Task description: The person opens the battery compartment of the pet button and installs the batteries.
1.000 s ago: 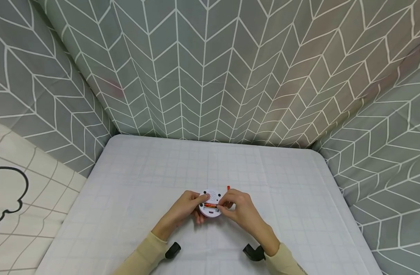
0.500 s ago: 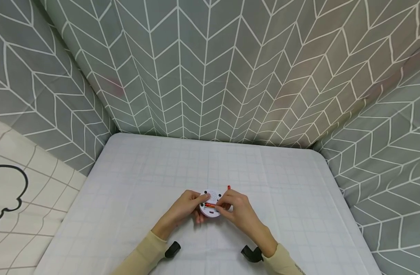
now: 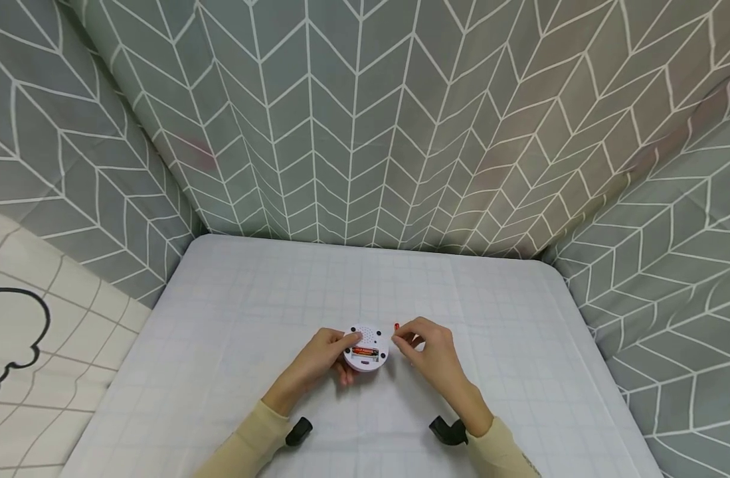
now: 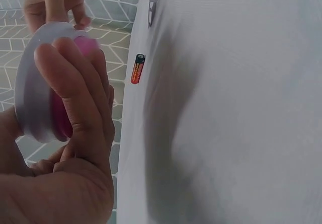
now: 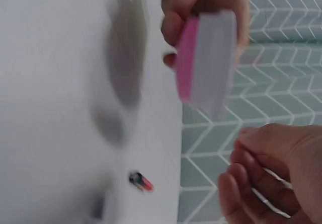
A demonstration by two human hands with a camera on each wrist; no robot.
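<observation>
My left hand (image 3: 319,355) grips a round white device (image 3: 367,334) with a pink underside, thumb on its upper face and fingers beneath. That face has a dotted grille, dark round spots and a battery slot with a red-orange battery (image 3: 365,352) lying in it. My right hand (image 3: 432,346) hovers just right of the device, apart from it, fingers loosely bent with nothing visible between them. A second battery (image 4: 138,69), red with a dark end, lies on the table; in the head view its red tip (image 3: 396,326) shows beyond my right fingers.
A white cloth with a faint grid covers the table (image 3: 269,292). A small grey piece (image 4: 152,8) lies on it past the loose battery, its kind unclear. Patterned grey curtains (image 3: 365,133) hang behind and at the sides. Black wrist-worn pieces (image 3: 448,431) sit near the sleeves.
My right hand has drawn back from the battery slot, to the right and slightly away from me, uncovering the battery in it. My left hand keeps hold of the device, shifted slightly.
</observation>
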